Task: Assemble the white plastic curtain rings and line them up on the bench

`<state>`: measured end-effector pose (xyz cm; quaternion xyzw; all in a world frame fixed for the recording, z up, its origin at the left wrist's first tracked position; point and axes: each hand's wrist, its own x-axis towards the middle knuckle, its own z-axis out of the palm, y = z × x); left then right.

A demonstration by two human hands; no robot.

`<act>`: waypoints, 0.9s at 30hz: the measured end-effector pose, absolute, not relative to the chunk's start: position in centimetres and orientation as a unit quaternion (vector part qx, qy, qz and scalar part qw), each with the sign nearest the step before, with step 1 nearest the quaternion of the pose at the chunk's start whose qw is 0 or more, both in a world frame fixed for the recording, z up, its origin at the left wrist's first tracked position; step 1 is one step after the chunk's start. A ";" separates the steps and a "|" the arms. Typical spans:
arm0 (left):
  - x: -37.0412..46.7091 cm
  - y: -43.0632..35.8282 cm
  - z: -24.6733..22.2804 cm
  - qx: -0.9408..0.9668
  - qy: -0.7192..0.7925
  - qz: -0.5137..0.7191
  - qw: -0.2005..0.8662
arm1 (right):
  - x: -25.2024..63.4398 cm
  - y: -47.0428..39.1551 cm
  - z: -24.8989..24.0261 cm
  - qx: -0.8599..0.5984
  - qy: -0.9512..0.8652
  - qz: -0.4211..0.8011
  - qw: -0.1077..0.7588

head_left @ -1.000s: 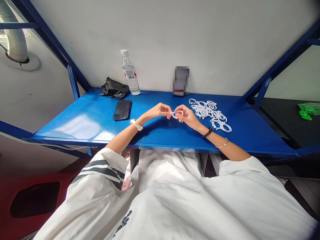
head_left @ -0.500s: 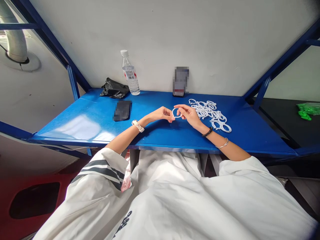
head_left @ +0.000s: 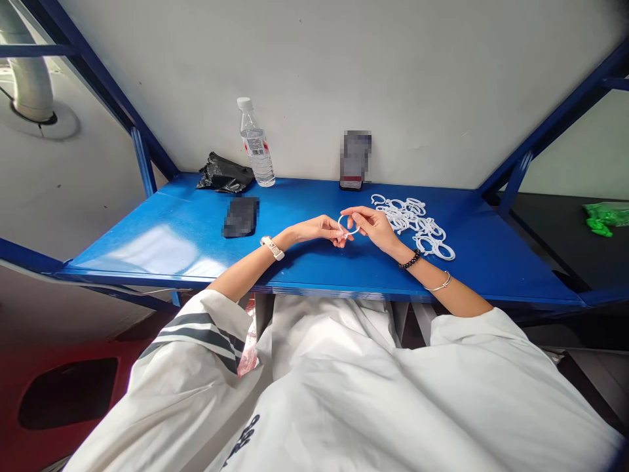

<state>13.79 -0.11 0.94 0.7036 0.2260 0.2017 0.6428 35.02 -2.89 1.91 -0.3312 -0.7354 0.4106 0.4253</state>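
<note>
Between my two hands, over the middle of the blue tabletop, is a thin white ring. My left hand pinches its lower edge with thumb and fingers. On the other side, my right hand grips the ring's right edge, fingertips closed around it. Just beyond my right hand lies a loose heap of similar white rings, overlapping one another; some show a small knob or clasp. Finer detail of the held ring is hidden by my fingers.
Along the back stand a clear water bottle and a phone leaning on the wall. A crumpled black bag and a blurred dark flat object lie at left. Blue frame bars flank the table. Green plastic lies far right.
The ring has turned slightly between my hands, its lower edge now nearer me. My left hand has shifted a little to the right and down; the heap has not moved.
</note>
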 end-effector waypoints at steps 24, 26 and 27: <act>13.9 0.1 0.3 0.710 0.196 0.218 0.641 | 34.6 -3.2 2.1 -0.294 -0.615 0.609 0.405; 14.0 0.0 0.4 0.707 0.189 0.214 0.647 | 34.6 -3.3 2.1 -0.287 -0.613 0.616 0.402; 14.0 0.0 0.4 0.706 0.185 0.212 0.649 | 34.6 -3.3 2.2 -0.285 -0.613 0.618 0.401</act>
